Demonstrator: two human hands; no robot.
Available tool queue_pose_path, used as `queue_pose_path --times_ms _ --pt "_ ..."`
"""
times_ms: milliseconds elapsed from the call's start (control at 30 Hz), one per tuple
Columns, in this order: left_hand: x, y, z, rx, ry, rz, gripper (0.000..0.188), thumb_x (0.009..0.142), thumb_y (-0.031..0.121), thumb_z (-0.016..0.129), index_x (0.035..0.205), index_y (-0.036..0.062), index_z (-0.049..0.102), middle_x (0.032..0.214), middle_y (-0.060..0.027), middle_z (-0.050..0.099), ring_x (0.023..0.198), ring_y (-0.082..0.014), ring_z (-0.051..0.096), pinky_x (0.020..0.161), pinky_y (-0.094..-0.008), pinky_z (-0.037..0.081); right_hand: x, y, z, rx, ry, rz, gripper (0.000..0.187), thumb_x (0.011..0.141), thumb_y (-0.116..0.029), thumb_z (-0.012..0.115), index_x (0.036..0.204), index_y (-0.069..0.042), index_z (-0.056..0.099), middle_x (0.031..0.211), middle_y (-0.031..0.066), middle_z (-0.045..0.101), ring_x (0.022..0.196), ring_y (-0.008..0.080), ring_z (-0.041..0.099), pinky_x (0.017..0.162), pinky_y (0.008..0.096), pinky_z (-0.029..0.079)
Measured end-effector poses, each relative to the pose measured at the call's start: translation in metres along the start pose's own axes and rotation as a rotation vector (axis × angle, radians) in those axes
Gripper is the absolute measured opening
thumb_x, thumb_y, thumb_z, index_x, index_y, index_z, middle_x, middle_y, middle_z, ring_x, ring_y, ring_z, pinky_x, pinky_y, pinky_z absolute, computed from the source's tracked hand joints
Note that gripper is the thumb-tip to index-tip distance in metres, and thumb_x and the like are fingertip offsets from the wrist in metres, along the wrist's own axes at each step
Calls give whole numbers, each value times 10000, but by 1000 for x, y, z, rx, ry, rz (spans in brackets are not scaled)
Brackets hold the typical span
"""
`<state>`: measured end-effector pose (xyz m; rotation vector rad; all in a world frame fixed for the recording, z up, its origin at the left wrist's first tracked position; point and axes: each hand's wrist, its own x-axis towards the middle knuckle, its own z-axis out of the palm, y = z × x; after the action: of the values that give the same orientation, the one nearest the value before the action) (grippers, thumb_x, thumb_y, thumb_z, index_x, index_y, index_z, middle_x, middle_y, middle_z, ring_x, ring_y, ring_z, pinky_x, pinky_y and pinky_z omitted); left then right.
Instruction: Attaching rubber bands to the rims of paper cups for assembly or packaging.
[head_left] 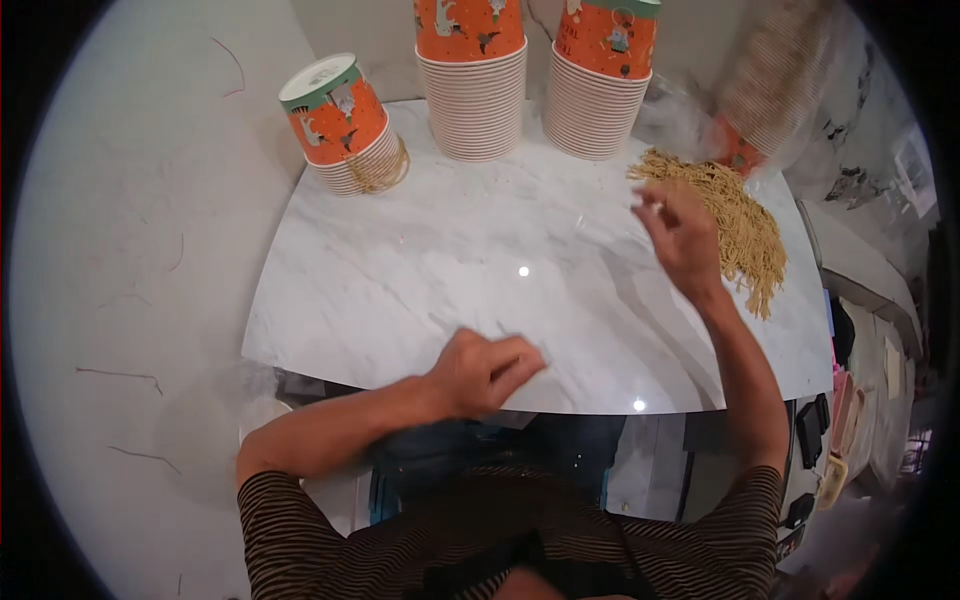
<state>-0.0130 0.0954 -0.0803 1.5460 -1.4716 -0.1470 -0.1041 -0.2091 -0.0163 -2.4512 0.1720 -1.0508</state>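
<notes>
- Hovering over the near edge of the table, the left hand is folded into a loose fist, the thumb lying toward the index finger; no object shows in it, though the inside of the palm is hidden.
- Bent at the wrist, the right hand is partly open at the right of the table, fingers half curled toward the thumb. Blur leaves it unclear whether a strand lies between the fingertips.
- Just beside the right hand, and partly behind it, a heap of thin tan cords spreads along the table's right side, its loose ends trailing toward the near side.
- Beneath both hands is a white, grey-veined marble-look tabletop with a curved outline and two bright glare spots.
- At the far left stands a short stack of upturned orange paper tubs, green at the top and slightly tilted; tan loops hang around its white rims.
- Along the far edge rise two taller nested stacks, a middle stack and a right stack, both orange above many white rims.
- At the far right leans a blurred stack in clear plastic.
- Brown-striped sleeves cover the upper arms.
</notes>
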Motion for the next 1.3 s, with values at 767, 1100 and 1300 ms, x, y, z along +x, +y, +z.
queue_pose_path --times_ms 767,1100,1300 --pt "295 -118 26 640 393 326 467 781 21 690 1217 -92 567 1219 -241 561 1166 -403 556 997 -475 474 252 29 -14 -399 153 -113 178 840 -161 749 926 -6 768 887 207 719 867 387 706 849 451 568" --pt "309 -115 27 708 422 335 274 757 9 671 1010 -27 573 1050 -187 568 1011 -361 578 847 -469 478 273 56 -15 -53 137 35 119 862 -95 766 912 9 794 767 113 769 685 159 730 646 325 587" --pt "311 -111 28 685 435 312 255 781 34 687 1003 -23 574 1034 -186 563 1000 -365 579 828 -464 481 282 54 -18 62 168 104 128 902 -99 748 895 23 785 746 91 758 670 129 711 635 296 576"
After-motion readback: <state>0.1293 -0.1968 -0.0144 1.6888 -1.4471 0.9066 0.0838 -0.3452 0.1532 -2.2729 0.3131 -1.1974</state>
